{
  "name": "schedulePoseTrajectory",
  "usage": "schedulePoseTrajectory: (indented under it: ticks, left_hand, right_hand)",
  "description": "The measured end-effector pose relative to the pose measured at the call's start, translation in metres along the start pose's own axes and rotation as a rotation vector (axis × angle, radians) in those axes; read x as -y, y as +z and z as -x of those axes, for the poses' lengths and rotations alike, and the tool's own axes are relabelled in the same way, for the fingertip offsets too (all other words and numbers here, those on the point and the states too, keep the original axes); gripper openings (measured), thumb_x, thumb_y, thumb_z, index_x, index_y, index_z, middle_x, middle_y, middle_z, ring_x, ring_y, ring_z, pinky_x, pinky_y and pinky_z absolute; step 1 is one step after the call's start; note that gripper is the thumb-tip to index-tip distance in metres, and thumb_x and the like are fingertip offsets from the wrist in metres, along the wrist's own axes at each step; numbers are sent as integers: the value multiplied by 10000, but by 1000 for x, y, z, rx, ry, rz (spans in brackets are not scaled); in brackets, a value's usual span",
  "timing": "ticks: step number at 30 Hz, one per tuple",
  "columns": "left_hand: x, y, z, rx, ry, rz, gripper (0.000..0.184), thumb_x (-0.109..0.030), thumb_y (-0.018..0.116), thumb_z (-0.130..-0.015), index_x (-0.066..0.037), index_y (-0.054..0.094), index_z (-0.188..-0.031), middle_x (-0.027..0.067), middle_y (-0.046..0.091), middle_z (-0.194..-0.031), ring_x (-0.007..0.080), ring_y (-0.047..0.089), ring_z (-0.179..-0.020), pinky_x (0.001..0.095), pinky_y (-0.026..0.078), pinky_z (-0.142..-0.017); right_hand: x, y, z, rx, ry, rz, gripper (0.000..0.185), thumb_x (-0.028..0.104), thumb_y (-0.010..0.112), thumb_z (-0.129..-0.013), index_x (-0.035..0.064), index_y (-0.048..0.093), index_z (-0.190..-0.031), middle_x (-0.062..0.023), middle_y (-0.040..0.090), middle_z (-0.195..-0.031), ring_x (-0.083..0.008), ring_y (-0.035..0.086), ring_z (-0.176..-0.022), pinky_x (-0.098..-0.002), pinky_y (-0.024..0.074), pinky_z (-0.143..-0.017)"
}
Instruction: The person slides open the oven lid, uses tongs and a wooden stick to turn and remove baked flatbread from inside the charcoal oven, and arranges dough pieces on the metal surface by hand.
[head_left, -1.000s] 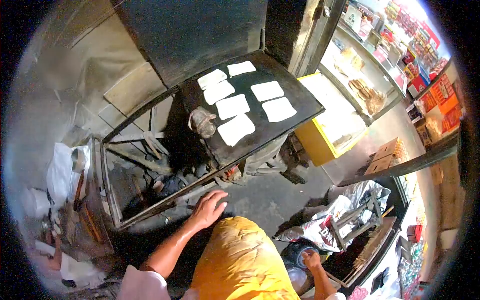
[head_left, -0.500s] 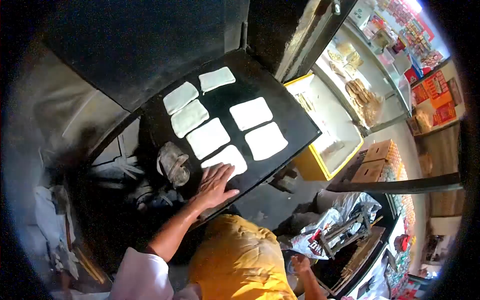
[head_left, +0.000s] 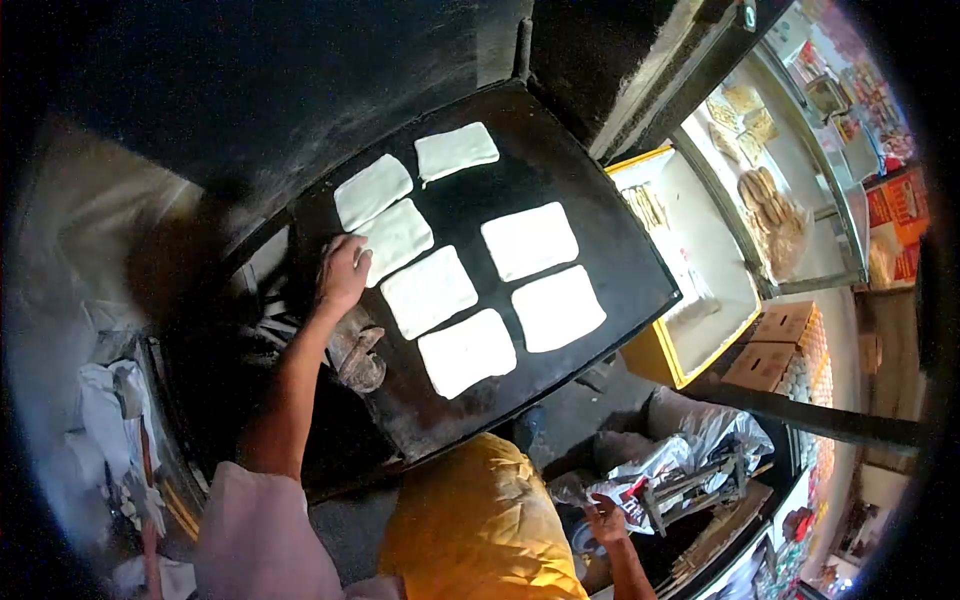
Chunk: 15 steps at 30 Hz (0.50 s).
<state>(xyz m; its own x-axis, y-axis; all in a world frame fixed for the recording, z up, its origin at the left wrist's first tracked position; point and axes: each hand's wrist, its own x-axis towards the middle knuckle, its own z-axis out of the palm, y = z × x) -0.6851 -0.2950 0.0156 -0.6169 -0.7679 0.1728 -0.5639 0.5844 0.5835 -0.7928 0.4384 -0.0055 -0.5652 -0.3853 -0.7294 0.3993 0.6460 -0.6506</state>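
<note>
Dark plate (head_left: 460, 215), flat, tilted in our view; we take its middle as the clock's centre.

Pale sheets (head_left: 467, 352), seven, thin, roughly rectangular, all lying on the plate: five along the left, at 11, 10, 9, 8 and 7 o'clock; two on the right, at 2 and 4.

Left hand (head_left: 343, 275), bare, at 9 o'clock: fingers bent, fingertips at the outer edge of the 9 o'clock sheet (head_left: 397, 242); we cannot tell whether they grip it.

Lumpy object (head_left: 360, 362), brownish, at 8 o'clock, just beside the left forearm.

Right hand (head_left: 606, 522), bare, well off the plate at 5 o'clock, near a silvery bag (head_left: 735, 432); fingers partly bent, and we cannot tell whether anything is held.

Yellow cloth (head_left: 480, 520), creased, at 6 o'clock, in front of the person.

Yellow-rimmed bin (head_left: 650, 355), pale inside, at 3 o'clock.
</note>
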Motion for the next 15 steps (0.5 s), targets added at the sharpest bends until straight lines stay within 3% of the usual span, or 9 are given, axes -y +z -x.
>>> schedulePoseTrajectory:
  ticks: [3, 4, 5, 7, 9, 11, 12, 14, 15]
  left_hand:
    - [0, -3, -8, -26, 49, -276, 301, -201, 649, -893, -44, 652, -1149, 179, 639, -1125, 397, 596, -1037, 466, 473, -934]
    - [4, 3, -9, -46, -63, -283, 360, -231, 650, -879, -37, 644, -1182, 205, 629, -1166, 413, 594, -1084, 485, 468, -957]
    - [8, 8, -10, -44, -65, -279, 360, -231, 650, -879, -37, 644, -1182, 205, 629, -1166, 413, 594, -1084, 485, 468, -957]
    - [30, 24, -13, -29, -301, -188, 411, -246, 659, -859, -15, 631, -1198, 240, 604, -1246, 435, 578, -1151, 496, 465, -977]
    - [57, 42, -20, -62, -317, -124, 464, -268, 691, -830, 9, 623, -1196, 264, 623, -1231, 436, 598, -1147, 492, 482, -964]
    - [73, 51, -25, 47, -500, 7, 470, -269, 722, -809, 13, 628, -1172, 250, 671, -1125, 406, 649, -1068, 463, 508, -915]
    - [41, 38, -25, -4, -520, -11, 423, -239, 762, -780, 16, 625, -1089, 210, 689, -977, 347, 682, -948, 426, 520, -857]
    - [47, 37, -29, -14, -494, 57, 373, -205, 760, -784, 15, 611, -1046, 192, 678, -940, 315, 675, -911, 412, 518, -836]
    - [49, 38, -29, -23, -467, 127, 327, -171, 757, -787, 14, 598, -1003, 174, 668, -903, 282, 667, -875, 398, 516, -815]
  right_hand:
    - [-15, -19, -9, -48, 166, -290, 410, 188, 672, -952, -10, 589, -1302, -113, 706, -927, -177, 685, -837, -310, 545, -717]
    - [-19, -21, -8, -86, 8, 208, 417, 199, 686, -943, -5, 596, -1296, -104, 704, -912, -168, 681, -827, -307, 536, -713]
    - [-21, -27, -6, -88, 11, 212, 417, 199, 686, -943, -5, 596, -1296, -104, 704, -912, -168, 681, -827, -307, 536, -713]
    - [11, -28, 0, -25, 129, 164, 435, 214, 706, -931, -5, 600, -1291, -97, 705, -926, -167, 675, -821, -315, 531, -721]
    - [-9, -30, -5, -30, 72, 143, 440, 226, 722, -925, -1, 607, -1283, -92, 706, -916, -166, 667, -802, -322, 526, -732]
    - [-27, -32, -9, -67, 254, -273, 434, 238, 720, -928, -1, 611, -1273, -96, 705, -907, -164, 660, -791, -319, 524, -741]
    - [-25, -30, -8, -65, 257, -273, 434, 238, 720, -928, -1, 611, -1273, -96, 705, -907, -164, 660, -791, -319, 524, -741]
    - [29, -7, -6, -46, 48, -1, 411, 250, 709, -945, -10, 616, -1249, -90, 695, -939, -152, 650, -845, -312, 520, -770]
    - [51, 2, -10, -45, 49, -3, 411, 250, 709, -945, -10, 616, -1249, -90, 695, -939, -152, 650, -845, -312, 520, -770]
